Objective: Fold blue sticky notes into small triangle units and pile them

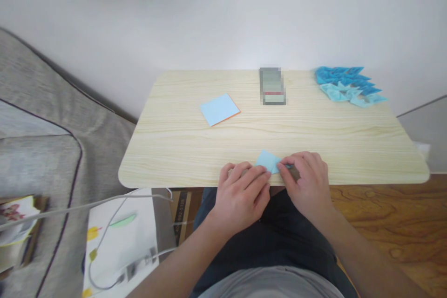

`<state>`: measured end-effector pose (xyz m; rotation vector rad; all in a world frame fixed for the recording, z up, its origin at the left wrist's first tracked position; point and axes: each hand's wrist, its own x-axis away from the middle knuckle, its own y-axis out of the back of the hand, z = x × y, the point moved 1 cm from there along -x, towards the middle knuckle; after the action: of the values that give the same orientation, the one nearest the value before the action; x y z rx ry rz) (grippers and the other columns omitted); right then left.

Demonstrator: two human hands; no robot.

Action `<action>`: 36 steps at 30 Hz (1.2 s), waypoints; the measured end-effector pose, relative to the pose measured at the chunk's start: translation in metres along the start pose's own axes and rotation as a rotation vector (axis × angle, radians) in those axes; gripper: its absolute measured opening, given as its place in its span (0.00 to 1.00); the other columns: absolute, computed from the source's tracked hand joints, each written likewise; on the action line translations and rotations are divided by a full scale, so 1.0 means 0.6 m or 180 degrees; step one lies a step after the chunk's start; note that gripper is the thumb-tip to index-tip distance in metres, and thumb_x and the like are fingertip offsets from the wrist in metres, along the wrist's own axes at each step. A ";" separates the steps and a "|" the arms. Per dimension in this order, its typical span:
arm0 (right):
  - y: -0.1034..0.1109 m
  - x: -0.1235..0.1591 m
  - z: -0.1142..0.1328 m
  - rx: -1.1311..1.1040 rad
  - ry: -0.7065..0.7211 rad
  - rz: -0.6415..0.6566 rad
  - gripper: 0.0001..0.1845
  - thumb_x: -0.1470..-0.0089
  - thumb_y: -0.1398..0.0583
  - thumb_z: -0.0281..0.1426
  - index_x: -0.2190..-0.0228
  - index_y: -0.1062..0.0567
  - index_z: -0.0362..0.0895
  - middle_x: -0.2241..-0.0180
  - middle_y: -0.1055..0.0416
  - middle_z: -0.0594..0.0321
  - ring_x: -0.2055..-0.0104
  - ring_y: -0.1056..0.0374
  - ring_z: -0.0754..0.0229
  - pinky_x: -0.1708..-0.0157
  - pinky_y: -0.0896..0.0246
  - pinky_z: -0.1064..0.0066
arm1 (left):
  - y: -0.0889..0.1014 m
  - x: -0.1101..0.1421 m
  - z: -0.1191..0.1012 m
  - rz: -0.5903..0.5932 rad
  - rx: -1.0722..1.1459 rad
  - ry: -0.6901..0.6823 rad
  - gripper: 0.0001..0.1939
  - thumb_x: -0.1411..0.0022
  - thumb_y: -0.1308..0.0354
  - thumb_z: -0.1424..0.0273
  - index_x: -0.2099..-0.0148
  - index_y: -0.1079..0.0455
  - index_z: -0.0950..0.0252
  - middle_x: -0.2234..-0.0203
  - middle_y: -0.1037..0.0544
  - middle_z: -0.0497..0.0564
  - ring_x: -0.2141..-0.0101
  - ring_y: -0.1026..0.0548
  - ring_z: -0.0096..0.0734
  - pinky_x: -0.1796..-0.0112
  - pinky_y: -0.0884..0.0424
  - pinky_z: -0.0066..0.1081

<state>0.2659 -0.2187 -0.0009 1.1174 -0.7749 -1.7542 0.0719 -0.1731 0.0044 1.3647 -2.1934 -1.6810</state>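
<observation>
A grey sofa [99,158] fills the left, and next to it a low white surface [136,237] carries cables [91,205] and a power strip [139,264]. The pale wood-grain counter [167,144] follows, its far side by a white wall [209,18]. On its left half lies a stack of square paper [220,109], blue on top, orange along one edge. The left hand [242,191] lies with its fingers over the light-blue paper [267,159]; whether its thumb grips below, I cannot tell. That paper is at the near edge, about midway along. The right hand [309,184] pinches the paper's right side between thumb and forefinger. Farther back stand a pixelated object [273,86] and, by the far right corner, blue folded pieces [344,84]. Brown wood flooring [391,228] shows lower right.

The counter's near left corner is rounded. Wood grain separates stack from left hand. Both wrists extend past the near edge; right of them, a broad stretch of grain reaches the rounded right corner.
</observation>
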 end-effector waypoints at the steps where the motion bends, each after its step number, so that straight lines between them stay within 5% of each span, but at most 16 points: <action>1: -0.001 0.000 0.000 -0.0008 -0.0002 -0.0014 0.06 0.37 0.38 0.37 0.64 0.24 0.48 0.61 0.26 0.59 0.54 0.34 0.50 0.53 0.43 0.56 | -0.001 0.000 0.000 -0.0030 -0.0011 -0.0001 0.13 0.34 0.37 0.69 0.48 0.22 0.53 0.51 0.17 0.43 0.52 0.25 0.39 0.47 0.39 0.46; 28: -0.005 -0.003 0.006 -0.0010 -0.0158 -0.0084 0.06 0.39 0.36 0.35 0.68 0.25 0.48 0.63 0.26 0.60 0.56 0.35 0.50 0.55 0.45 0.58 | -0.011 0.007 0.002 -0.0057 -0.0215 -0.0129 0.17 0.35 0.37 0.68 0.45 0.23 0.50 0.50 0.17 0.44 0.55 0.24 0.38 0.48 0.40 0.47; 36: -0.004 -0.003 0.002 -0.0225 -0.0268 -0.0164 0.05 0.40 0.36 0.35 0.62 0.24 0.49 0.63 0.24 0.61 0.57 0.34 0.51 0.55 0.45 0.58 | -0.008 0.004 -0.003 0.0050 -0.0250 -0.0071 0.16 0.35 0.38 0.68 0.46 0.23 0.50 0.50 0.18 0.45 0.55 0.25 0.40 0.46 0.40 0.49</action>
<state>0.2645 -0.2159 -0.0015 1.0301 -0.7346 -1.8673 0.0744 -0.1761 0.0000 1.3127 -2.1191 -1.7652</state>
